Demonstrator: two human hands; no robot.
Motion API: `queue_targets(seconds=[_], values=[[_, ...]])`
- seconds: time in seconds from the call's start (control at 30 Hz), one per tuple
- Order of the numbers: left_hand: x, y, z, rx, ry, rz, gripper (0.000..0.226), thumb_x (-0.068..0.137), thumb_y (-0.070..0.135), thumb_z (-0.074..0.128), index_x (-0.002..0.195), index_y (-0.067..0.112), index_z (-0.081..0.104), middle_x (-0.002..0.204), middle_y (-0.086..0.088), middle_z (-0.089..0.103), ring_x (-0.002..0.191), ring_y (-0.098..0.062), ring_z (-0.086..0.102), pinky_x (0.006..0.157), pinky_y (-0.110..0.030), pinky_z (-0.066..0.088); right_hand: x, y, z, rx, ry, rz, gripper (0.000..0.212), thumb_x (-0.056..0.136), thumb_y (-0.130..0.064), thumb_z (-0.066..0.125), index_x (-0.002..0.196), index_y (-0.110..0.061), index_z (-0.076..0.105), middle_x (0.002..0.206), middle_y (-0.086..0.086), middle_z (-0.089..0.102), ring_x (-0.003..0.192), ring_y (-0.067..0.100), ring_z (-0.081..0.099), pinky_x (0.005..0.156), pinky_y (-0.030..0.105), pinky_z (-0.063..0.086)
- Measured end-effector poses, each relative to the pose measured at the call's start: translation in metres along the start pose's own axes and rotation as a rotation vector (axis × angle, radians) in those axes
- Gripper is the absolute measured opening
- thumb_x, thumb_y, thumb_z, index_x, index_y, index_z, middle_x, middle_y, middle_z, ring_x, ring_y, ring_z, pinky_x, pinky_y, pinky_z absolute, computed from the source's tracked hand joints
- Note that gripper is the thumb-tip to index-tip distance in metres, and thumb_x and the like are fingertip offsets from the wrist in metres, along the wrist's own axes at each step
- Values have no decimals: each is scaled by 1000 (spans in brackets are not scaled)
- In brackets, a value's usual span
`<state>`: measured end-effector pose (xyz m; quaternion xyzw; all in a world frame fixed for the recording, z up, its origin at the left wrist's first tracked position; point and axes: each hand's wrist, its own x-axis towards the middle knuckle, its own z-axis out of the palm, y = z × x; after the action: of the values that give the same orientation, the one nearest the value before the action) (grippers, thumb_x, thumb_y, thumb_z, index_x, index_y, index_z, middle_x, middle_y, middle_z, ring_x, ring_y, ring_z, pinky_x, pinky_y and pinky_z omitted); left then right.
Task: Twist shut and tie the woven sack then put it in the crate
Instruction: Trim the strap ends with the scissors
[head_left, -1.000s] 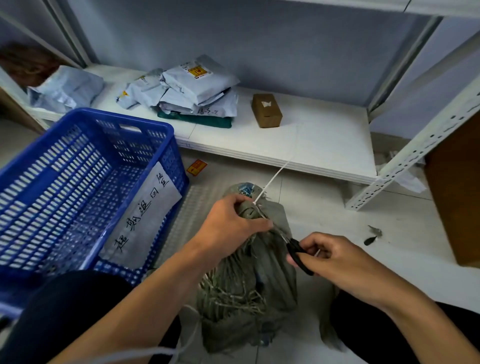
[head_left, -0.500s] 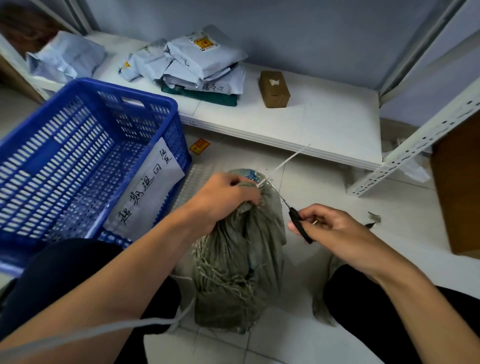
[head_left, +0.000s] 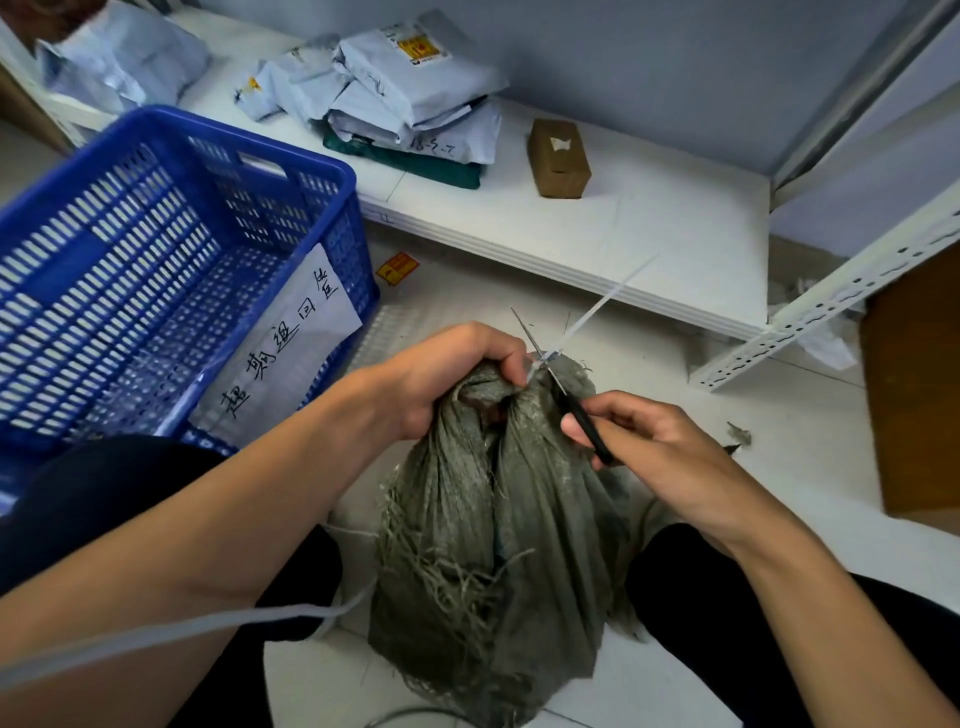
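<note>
A grey-green woven sack (head_left: 498, 530) with frayed strands stands on the floor between my knees. Its neck is gathered and bound with a white zip tie (head_left: 587, 317), whose long tail sticks up to the right. My left hand (head_left: 447, 374) grips the bunched neck just left of the tie. My right hand (head_left: 649, 447) holds black-handled scissors (head_left: 558, 384), with the blades spread around the base of the tie's tail. A blue plastic crate (head_left: 156, 270) stands on the floor to the left, a handwritten paper label on its near wall.
A low white shelf board (head_left: 649, 234) behind the sack carries a pile of grey mail bags (head_left: 405, 98) and a small cardboard box (head_left: 558, 158). A white slotted shelf post (head_left: 831, 306) slants at the right. Another white strap (head_left: 171, 631) crosses my left forearm.
The scissors have moved up to the tie at the sack's neck, their blades now open around its tail. My left hand keeps its grip on the neck. The view has shifted closer.
</note>
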<state>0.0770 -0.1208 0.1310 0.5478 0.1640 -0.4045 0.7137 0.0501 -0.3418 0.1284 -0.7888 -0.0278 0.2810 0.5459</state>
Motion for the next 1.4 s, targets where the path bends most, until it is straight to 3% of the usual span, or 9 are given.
queue_targets(seconds=[0.17,0.47,0.63,0.73,0.8,0.93,1.1,1.23,1.4], values=[[-1,2,1,30,14,-7,35,59,12,57,93,5,60,79,-17,59,67,-29,56,69,-33,50,-1,2,0,-3,-14,-20,62,61,-79,73,93,-26,77,82,-1,69,72,15,60,97,56,48],[-2,1,-2,172,216,84,24,56,8,61,79,5,67,70,-15,63,55,-24,60,60,-31,52,-3,1,5,-12,-27,-21,47,74,-56,71,86,-11,74,76,0,70,66,17,56,82,35,48],[-3,2,-6,305,348,167,22,54,9,65,72,-1,72,70,-16,67,64,-27,65,64,-36,54,3,5,8,-39,-23,6,51,72,-63,73,87,-14,75,76,0,71,63,15,57,77,37,48],[-3,3,-9,353,376,177,42,49,12,68,87,-4,75,88,-26,73,75,-28,69,71,-46,61,6,6,10,-37,-12,11,31,86,-44,76,87,-13,76,73,-1,69,62,15,55,72,35,46],[-3,4,-9,378,391,192,32,53,11,70,83,1,77,92,-23,75,78,-28,70,77,-51,62,7,7,11,-39,-4,11,27,88,-38,74,87,-12,75,72,-1,68,61,15,54,70,33,46],[-2,3,-11,365,390,204,14,67,5,71,74,14,80,77,-5,77,79,-23,73,67,-32,58,10,8,13,-53,17,-4,26,87,-41,74,83,-15,74,70,-2,68,59,14,54,68,35,47],[-3,4,-12,340,354,211,11,77,15,79,87,12,80,81,-8,80,79,-25,77,71,-34,62,8,5,15,2,25,-6,36,80,-49,75,80,-13,73,69,-2,68,60,15,54,74,36,47],[-3,3,-13,356,329,231,13,80,17,79,90,11,79,83,-9,79,81,-25,77,74,-34,62,5,2,14,71,-39,10,63,67,-71,76,88,-12,75,75,4,70,64,17,55,91,55,51],[-4,3,-10,420,319,243,1,77,16,79,77,17,79,74,0,77,75,-15,72,68,-24,53,3,-2,8,166,-81,50,52,63,-65,77,85,-18,80,75,5,67,60,16,52,81,45,53]])
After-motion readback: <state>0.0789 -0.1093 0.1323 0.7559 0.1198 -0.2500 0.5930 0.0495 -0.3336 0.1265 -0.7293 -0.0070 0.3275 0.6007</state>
